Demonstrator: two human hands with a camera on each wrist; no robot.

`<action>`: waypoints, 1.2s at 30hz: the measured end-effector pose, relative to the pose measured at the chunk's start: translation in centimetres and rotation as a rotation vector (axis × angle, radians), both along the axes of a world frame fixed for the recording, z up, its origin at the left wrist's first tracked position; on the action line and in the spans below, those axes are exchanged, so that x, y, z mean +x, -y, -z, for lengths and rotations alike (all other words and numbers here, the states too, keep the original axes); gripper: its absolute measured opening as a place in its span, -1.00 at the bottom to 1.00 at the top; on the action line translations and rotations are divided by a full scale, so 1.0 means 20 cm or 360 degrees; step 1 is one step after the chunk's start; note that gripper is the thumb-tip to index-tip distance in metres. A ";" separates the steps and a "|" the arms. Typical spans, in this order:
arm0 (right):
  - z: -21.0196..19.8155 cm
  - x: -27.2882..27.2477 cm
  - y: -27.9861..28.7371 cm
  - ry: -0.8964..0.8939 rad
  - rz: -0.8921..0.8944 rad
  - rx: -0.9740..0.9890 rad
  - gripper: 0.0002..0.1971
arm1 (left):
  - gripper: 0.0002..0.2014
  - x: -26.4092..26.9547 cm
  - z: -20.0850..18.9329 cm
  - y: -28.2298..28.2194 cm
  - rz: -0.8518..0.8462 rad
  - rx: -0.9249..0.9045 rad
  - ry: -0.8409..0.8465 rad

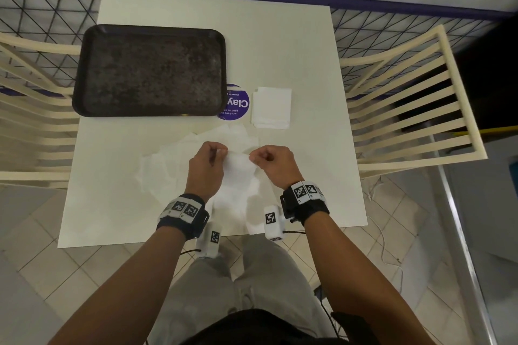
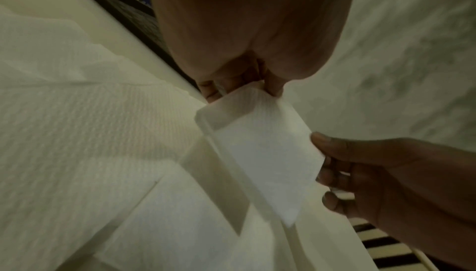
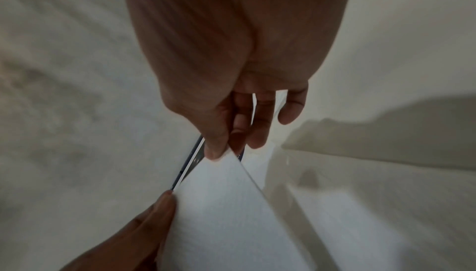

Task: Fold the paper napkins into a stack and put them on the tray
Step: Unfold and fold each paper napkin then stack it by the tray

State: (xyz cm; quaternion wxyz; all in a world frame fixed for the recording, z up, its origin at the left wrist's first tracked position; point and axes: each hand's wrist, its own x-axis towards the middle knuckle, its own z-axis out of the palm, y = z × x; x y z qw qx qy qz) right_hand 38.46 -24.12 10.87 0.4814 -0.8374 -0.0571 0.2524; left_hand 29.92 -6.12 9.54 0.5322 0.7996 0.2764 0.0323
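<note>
A white paper napkin (image 1: 238, 173) hangs folded above the table, held by its two top corners. My left hand (image 1: 208, 158) pinches the left corner and my right hand (image 1: 269, 159) pinches the right one. The left wrist view shows the napkin (image 2: 260, 153) between my left fingertips (image 2: 274, 88) and the right hand (image 2: 386, 177). In the right wrist view the napkin (image 3: 231, 214) runs from my right thumb (image 3: 216, 149) down to the left hand (image 3: 144, 228). Loose unfolded napkins (image 1: 168, 159) lie under my hands. A stack of folded napkins (image 1: 271, 108) sits beside the dark tray (image 1: 84, 87).
The white table (image 1: 308, 45) carries a round purple sticker (image 1: 235, 102) between tray and stack. Cream slatted chairs (image 1: 406, 109) stand at both sides. A wire grid fence (image 1: 50, 17) runs behind the table.
</note>
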 end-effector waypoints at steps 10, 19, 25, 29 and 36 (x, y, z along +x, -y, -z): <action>-0.01 -0.05 -0.03 -0.0346 0.0089 0.0019 -0.68 | -0.90 0.05 0.00 0.05 -0.0049 0.0069 0.0031; 0.00 0.21 -0.03 -0.0067 0.0085 -0.0176 -0.93 | -0.70 0.09 0.01 0.02 -0.0131 -0.0103 -0.0156; 0.07 0.66 0.00 0.0064 0.0339 -0.0354 -0.81 | -0.80 0.00 0.12 -0.05 0.0042 -0.0094 -0.0389; 0.10 0.82 0.01 0.0075 0.0325 -0.0554 -0.76 | -0.81 -0.03 0.15 -0.07 -0.0023 -0.0096 -0.0485; 0.15 0.83 0.02 0.0085 0.0351 -0.0654 -0.67 | -0.83 -0.03 0.17 -0.10 -0.0072 -0.0091 -0.0503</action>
